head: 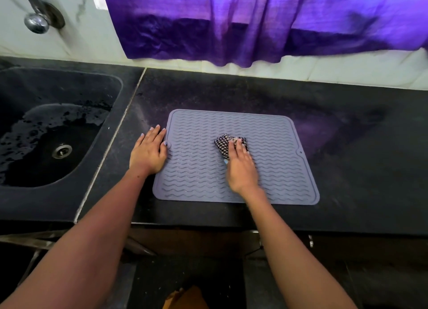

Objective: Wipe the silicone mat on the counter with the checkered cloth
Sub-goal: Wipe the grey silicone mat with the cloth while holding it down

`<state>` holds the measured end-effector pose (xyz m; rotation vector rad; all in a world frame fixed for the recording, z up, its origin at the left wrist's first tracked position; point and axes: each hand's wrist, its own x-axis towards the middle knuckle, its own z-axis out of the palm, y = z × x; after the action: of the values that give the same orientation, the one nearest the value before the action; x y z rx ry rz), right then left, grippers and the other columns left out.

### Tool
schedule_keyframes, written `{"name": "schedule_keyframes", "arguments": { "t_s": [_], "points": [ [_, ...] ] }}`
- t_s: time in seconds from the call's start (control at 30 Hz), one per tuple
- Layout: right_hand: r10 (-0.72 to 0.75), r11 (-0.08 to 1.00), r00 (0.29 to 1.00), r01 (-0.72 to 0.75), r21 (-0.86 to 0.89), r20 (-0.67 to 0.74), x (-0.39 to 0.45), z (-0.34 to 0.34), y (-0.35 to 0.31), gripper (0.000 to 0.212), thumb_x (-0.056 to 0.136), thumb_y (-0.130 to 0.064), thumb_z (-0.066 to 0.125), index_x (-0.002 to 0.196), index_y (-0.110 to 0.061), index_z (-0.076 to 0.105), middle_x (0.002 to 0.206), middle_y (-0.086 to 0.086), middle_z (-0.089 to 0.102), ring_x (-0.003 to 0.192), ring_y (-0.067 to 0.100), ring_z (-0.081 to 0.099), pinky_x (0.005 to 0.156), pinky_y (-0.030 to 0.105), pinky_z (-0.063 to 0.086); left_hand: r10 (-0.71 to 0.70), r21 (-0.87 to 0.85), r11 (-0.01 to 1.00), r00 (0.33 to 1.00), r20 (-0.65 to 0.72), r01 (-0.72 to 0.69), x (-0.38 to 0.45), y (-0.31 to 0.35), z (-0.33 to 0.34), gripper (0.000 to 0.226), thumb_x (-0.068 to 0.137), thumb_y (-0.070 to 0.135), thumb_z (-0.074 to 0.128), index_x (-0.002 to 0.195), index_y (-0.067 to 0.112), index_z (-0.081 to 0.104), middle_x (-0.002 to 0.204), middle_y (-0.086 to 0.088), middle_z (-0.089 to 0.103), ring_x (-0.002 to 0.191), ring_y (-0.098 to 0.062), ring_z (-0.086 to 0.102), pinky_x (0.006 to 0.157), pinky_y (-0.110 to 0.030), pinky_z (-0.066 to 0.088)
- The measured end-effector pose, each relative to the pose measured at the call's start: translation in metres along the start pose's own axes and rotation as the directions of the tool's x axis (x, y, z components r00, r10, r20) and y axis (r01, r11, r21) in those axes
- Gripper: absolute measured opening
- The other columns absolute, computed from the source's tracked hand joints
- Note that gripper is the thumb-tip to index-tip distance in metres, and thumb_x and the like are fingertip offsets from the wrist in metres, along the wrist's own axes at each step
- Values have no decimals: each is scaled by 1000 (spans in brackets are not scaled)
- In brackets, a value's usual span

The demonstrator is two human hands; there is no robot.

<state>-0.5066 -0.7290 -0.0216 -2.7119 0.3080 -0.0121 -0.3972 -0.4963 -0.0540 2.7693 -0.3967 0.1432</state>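
Note:
A grey silicone mat (273, 146) with wavy ridges lies flat on the black counter (347, 169). My right hand (240, 167) presses a folded black-and-white checkered cloth (222, 144) onto the middle of the mat, fingers laid over the cloth. My left hand (148, 153) rests flat on the counter at the mat's left edge, fingers spread, with the thumb on the mat's rim. Most of the cloth is hidden under my right hand.
A dark sink (53, 132) with water drops and a metal drain sits to the left, a tap (37, 21) above it. A purple curtain (254, 23) hangs over the white tiled wall behind the counter. The counter's front edge runs just below the mat.

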Motion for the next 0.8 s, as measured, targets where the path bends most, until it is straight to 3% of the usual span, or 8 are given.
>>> {"name": "schedule_keyframes", "arguments": {
  "t_s": [0.17,0.27,0.33,0.4,0.53,0.63,0.7,0.8],
  "points": [
    [-49,995,999,48,-91,0,2,4,4,67,97,-15,40,151,-15,0,159,8,-6,147,20,0,117,29,0,-3,3,1000,1000,5,3,-1,2,-1,65,87,39,16,145,14,32,155,-3,24,145,-16,17,118,-34,5],
    [-10,972,994,-16,234,108,10,-16,5,59,98,-11,39,151,-20,14,159,0,8,143,17,20,116,32,17,-5,0,1000,1000,12,5,-1,1,-1,66,87,40,15,146,14,32,155,-3,23,145,-16,16,118,-34,5],
    [115,738,984,-175,651,135,15,-34,8,51,99,-8,38,147,-19,28,152,2,30,125,16,43,103,31,38,-4,0,1000,1000,18,4,-1,1,-2,66,87,40,15,146,14,31,156,-3,23,145,-15,15,118,-34,5],
    [296,469,951,-225,854,88,23,-51,14,48,99,-7,37,146,-16,32,149,6,37,126,18,44,109,32,37,-2,0,1000,1000,23,2,-1,1,-2,67,87,40,15,146,14,31,156,-3,23,145,-15,16,118,-34,5],
    [298,791,945,-166,589,-134,18,-61,28,53,98,-6,38,148,-14,23,157,1,20,144,18,20,118,30,14,9,-2,1000,1000,0,-9,0,-1,-1,65,87,40,18,144,12,34,154,-5,26,144,-18,20,117,-36,7],
    [156,952,986,-136,273,-54,5,-32,33,64,95,-3,41,150,-17,11,159,2,1,147,20,7,119,34,6,11,-9,1000,1000,-7,-11,0,-1,0,64,87,39,19,144,12,35,154,-6,28,143,-19,21,118,-37,9],
    [67,998,997,-68,-6,-47,2,-9,36,69,96,-8,41,151,-17,1,158,4,-11,147,20,-5,119,33,0,13,-9,1000,1000,-16,-13,1,-2,1,64,88,39,20,143,12,36,153,-6,28,143,-19,22,118,-38,9],
    [71,995,997,-74,-67,-36,8,-5,38,70,96,-17,41,151,-16,-3,158,6,-14,147,19,-8,119,32,0,12,-5,1000,1000,-17,-12,0,-2,2,63,88,38,20,143,12,36,153,-6,29,143,-19,22,118,-38,10]
  ]
}}
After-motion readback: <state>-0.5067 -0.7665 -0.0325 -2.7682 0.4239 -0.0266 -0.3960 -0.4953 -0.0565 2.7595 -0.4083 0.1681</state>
